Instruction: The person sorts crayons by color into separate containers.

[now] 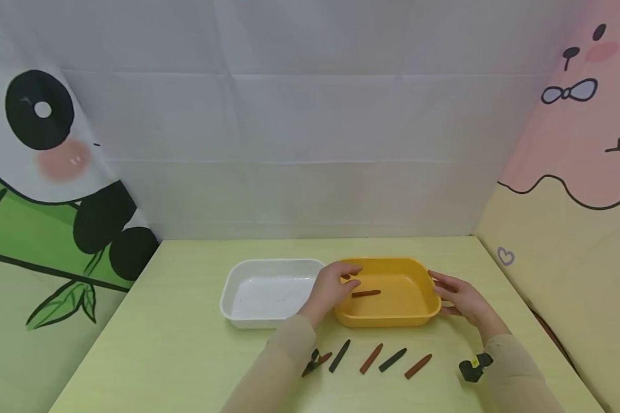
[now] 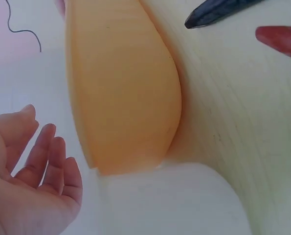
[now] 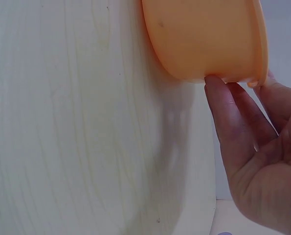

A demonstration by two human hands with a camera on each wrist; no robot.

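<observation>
A yellow plastic basin stands on the table with one brown tapered, crayon-like stick lying in it. My left hand hovers over the basin's left rim, its fingers loosely bent. Nothing is between thumb and fingers of that hand in the left wrist view. At the basin's right end, my right hand holds the rim. In the right wrist view this hand has fingertips against the outer wall and the thumb by the rim, partly hidden.
Left of the yellow basin, a white basin stands close beside it. In front lie several brown and black sticks in a loose row, among them a black stick and a brown stick. A white curtain hangs behind the table.
</observation>
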